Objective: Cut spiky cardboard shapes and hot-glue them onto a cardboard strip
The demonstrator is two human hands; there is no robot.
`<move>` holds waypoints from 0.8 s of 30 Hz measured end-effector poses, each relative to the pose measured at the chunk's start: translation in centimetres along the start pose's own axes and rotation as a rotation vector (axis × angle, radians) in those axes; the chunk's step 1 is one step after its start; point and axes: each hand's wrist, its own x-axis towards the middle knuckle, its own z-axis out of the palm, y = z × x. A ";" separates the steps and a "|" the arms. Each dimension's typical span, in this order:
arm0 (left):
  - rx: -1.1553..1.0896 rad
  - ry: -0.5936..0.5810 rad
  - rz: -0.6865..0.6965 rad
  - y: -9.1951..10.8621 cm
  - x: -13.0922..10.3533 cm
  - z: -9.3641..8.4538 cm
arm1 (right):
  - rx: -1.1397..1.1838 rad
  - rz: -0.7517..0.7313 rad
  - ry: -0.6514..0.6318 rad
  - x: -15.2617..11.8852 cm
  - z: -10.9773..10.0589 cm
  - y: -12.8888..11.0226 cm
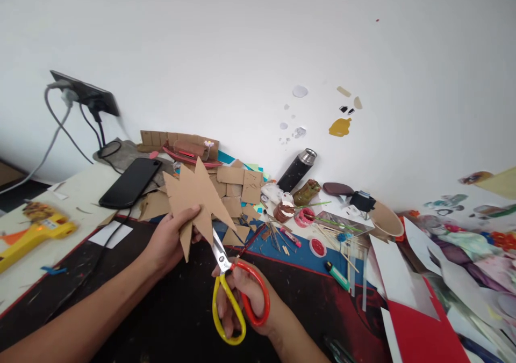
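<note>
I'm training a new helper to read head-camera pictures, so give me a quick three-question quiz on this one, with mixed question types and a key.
1. Fill in the blank: the left hand holds a zigzag-edged piece of ____.

2. Multiple choice: the right hand holds scissors. How are the two handles coloured?
A) both yellow
B) one yellow, one red
C) both blue

3. True or false: in the picture, the black phone lies to the left of the black flask.

Key: 1. cardboard; 2. B; 3. true.
</note>
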 end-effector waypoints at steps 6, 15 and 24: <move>-0.007 0.003 -0.011 0.3 0.1 0.1 | -0.130 -0.049 -0.053 -0.9 -0.7 -0.1; 0.001 -0.016 0.007 0.4 0.5 -0.3 | -0.188 -0.051 -0.074 -1.3 -1.2 0.8; 0.020 -0.029 0.008 0.5 0.6 -0.6 | -0.235 -0.066 -0.129 -3.1 -0.4 -1.5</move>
